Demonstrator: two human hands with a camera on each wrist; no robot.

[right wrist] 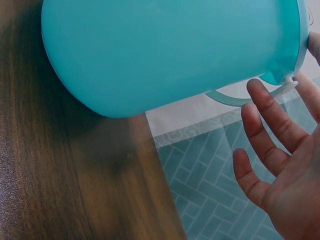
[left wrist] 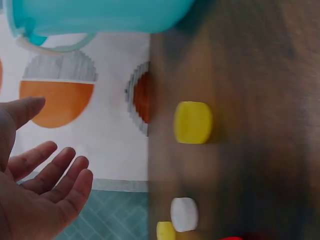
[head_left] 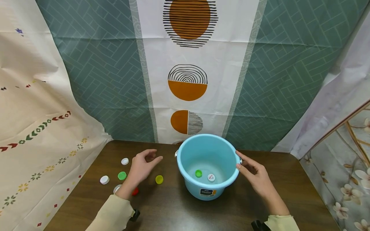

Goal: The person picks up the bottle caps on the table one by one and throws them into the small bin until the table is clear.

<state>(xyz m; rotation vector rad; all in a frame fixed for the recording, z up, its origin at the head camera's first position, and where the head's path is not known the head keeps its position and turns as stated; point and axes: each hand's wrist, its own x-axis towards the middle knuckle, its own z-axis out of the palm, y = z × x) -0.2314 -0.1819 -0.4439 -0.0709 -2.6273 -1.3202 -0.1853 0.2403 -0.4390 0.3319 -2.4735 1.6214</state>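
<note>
A light blue bucket [head_left: 206, 192] stands upright on the table, with a green cap [head_left: 198, 173] and a white cap [head_left: 211, 177] on its inside bottom. My right hand [head_left: 258, 179] touches the right side of its rim with thumb and index finger; in the right wrist view the other fingers of this hand [right wrist: 285, 150] are spread beside the bucket [right wrist: 160, 50]. Left of the bucket, my left hand [head_left: 142, 170] hovers with relaxed fingers and holds nothing. A yellow cap [head_left: 159, 179] lies between that hand and the bucket.
On the table [head_left: 162, 211], left of and beneath the left forearm, lie white caps [head_left: 104, 180], a green cap [head_left: 122, 175] and a partly hidden red cap [head_left: 135, 191]. The left wrist view shows a second yellow item [left wrist: 165, 231]. Patterned cloth [head_left: 115, 96] hangs behind the table.
</note>
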